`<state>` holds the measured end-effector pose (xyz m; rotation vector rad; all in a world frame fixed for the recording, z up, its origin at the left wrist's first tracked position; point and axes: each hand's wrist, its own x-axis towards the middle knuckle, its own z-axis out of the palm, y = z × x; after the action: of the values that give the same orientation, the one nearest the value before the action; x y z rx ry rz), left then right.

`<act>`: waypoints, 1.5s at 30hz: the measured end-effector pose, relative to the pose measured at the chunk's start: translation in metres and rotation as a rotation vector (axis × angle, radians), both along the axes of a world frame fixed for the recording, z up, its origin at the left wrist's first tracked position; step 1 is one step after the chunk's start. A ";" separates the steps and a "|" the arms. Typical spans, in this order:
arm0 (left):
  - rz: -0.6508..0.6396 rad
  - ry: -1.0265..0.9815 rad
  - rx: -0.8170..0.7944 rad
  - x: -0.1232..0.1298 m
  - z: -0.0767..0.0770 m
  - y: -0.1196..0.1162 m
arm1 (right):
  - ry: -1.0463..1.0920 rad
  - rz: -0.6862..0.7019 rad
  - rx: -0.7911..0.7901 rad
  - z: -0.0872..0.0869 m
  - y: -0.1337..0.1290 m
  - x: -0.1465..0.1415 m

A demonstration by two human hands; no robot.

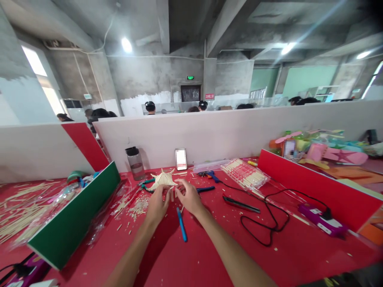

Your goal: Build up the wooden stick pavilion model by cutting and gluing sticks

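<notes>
Both hands meet near the middle of the red table, close to a small pale stick-built model point(163, 179) with a pointed roof. My left hand point(159, 202) is closed at the model's near side, fingertips pinched. My right hand point(188, 196) faces it, its thumb and fingers pressed towards the same spot. What lies between the fingertips is too small to make out. Short pale sticks show just below them. A blue pen point(181, 225) lies in front of the hands. Green-handled pliers point(146, 185) lie partly behind the model.
A bottle point(136, 163) and a phone point(181, 159) stand by the white partition point(209, 135). Rightward lie a glue gun point(211, 175), a black cutter point(241, 203), bundled sticks point(245, 174), a looping cable and a purple power strip point(321, 219). Green point(77, 215) and red point(317, 187) boards flank the space.
</notes>
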<state>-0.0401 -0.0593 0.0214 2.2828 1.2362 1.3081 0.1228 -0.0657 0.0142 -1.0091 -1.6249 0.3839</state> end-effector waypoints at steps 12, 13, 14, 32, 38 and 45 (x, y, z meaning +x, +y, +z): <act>-0.040 0.001 -0.038 0.004 -0.001 -0.010 | -0.162 0.067 0.058 0.006 -0.004 0.010; -0.043 0.009 -0.035 0.003 -0.001 -0.009 | -0.164 0.064 0.058 0.005 -0.004 0.009; -0.048 0.023 -0.034 0.001 -0.002 -0.009 | -0.166 0.061 0.056 0.004 -0.004 0.009; -0.134 0.272 -0.090 -0.009 -0.017 0.009 | -0.038 -0.044 0.017 -0.008 0.007 0.006; -0.182 0.163 -0.072 -0.006 -0.027 0.016 | -0.057 -0.060 -0.053 -0.010 0.010 0.009; -0.146 -0.149 -0.173 0.007 -0.015 0.007 | 0.052 -0.120 -0.028 -0.004 0.011 0.015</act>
<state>-0.0334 -0.0526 0.0065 2.0730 1.0682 1.2425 0.1379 -0.0548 0.0107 -1.1033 -1.5081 0.3502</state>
